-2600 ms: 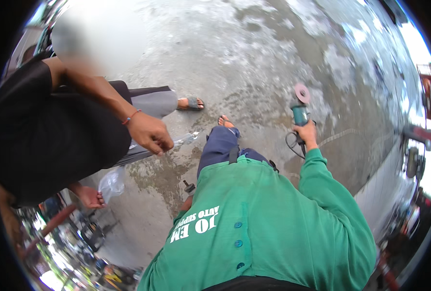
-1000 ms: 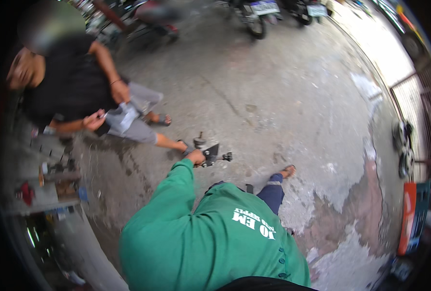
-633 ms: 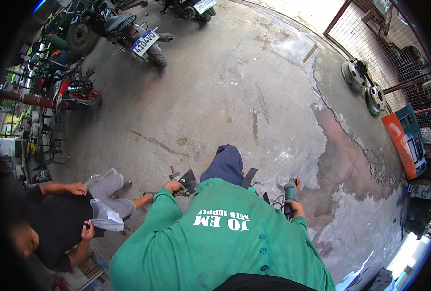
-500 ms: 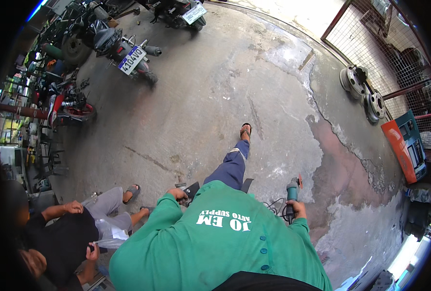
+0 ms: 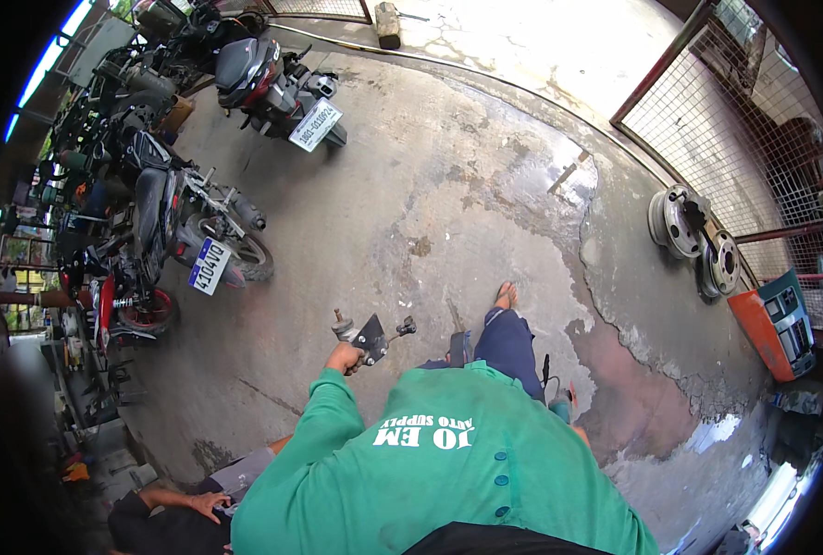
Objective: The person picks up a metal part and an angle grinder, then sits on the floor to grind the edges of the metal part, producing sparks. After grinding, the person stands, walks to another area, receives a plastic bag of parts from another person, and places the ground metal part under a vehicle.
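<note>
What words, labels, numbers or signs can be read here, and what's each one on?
I won't copy the wording, but text stands here:
White lettering on the green shirt: legible, upside down in view.
Blue-and-white plate on the nearer motorcycle: legible.
White plate on the farther motorcycle: legible.
Markings in the left clutter: too small to read.

L head cam looking down & fwd: green shirt (image 5: 430, 481) v. near, floor (image 5: 365, 213) stretching far, motorbikes (image 5: 261, 81) framing L, wheel rims (image 5: 678, 224) R.
</note>
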Tool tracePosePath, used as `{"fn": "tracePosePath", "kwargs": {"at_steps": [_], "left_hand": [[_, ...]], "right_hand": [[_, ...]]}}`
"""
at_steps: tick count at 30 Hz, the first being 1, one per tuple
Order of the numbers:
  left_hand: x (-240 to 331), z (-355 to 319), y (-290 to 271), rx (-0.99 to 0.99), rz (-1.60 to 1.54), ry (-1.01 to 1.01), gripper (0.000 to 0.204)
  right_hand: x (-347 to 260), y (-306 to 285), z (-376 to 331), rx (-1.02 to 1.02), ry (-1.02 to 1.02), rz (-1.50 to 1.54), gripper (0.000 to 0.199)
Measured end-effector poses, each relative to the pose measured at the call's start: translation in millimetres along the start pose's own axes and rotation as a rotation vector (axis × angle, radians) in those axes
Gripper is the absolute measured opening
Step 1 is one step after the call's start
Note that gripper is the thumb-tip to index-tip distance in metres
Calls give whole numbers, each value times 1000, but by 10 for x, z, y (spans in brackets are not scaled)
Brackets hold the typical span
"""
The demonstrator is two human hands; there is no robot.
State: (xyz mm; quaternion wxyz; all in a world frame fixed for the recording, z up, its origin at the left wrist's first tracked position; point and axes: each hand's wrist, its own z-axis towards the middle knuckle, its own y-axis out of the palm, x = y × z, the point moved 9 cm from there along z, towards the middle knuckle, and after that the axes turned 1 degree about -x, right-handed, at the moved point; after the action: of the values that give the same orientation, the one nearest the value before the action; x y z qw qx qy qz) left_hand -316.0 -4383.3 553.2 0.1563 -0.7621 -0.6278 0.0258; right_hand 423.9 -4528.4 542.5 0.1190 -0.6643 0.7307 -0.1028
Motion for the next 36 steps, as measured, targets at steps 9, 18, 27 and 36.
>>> {"fn": "tracePosePath", "kwargs": {"at_steps": [9,18,27,36], "left_hand": [[3406,916,-444,7,-250,-126,23],[6294,2091,-398,-207,165,-263,26],[10135,3159,-1149,-136,87,-185,26],[15114,3529,-2362,132,-247,3,30]], "right_hand": [[-4793,444,159,-91,-16,-137,35],[-9982,537,7,39,-289,-338,44],[-13426,1032,-94,5,-115,-94,34],[-17002,1347,550,-189,-190,-67,26]]}}
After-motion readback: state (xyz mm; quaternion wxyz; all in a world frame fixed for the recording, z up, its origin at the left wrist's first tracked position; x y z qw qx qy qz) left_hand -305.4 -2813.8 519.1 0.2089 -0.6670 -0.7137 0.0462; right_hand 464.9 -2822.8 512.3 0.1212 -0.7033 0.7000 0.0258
